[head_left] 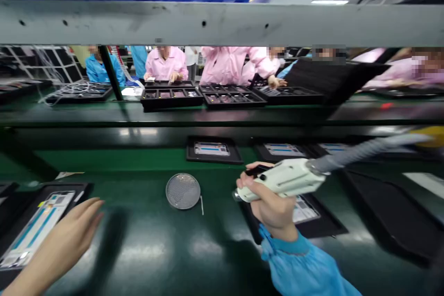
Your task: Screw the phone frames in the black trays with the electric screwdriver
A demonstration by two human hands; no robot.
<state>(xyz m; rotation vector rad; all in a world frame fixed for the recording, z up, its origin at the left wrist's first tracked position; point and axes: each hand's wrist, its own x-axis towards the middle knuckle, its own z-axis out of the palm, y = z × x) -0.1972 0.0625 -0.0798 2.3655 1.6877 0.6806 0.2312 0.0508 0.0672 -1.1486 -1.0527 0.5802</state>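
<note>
My right hand [274, 206] is wrapped round a pale green-white air gun [286, 178] with a short metal nozzle, a black trigger and a grey corrugated hose running up to the right. The nozzle points left. Below it, a black tray [329, 219] with a silver device part in it is partly hidden by hand and gun. At the left my left hand [74, 229], slightly blurred, has its fingers stretched out and holds nothing. It hovers beside or over a black tray [81, 192] bearing a flat silver panel [41, 222] with blue strips.
A round clear dish [183, 191] and a thin white stick [201, 205] lie mid-bench. More black trays [237, 155] line the back. A black tray [391, 217] is at right. A grey beam [222, 23] crosses above. Across the bench, people in pink and blue work at trays.
</note>
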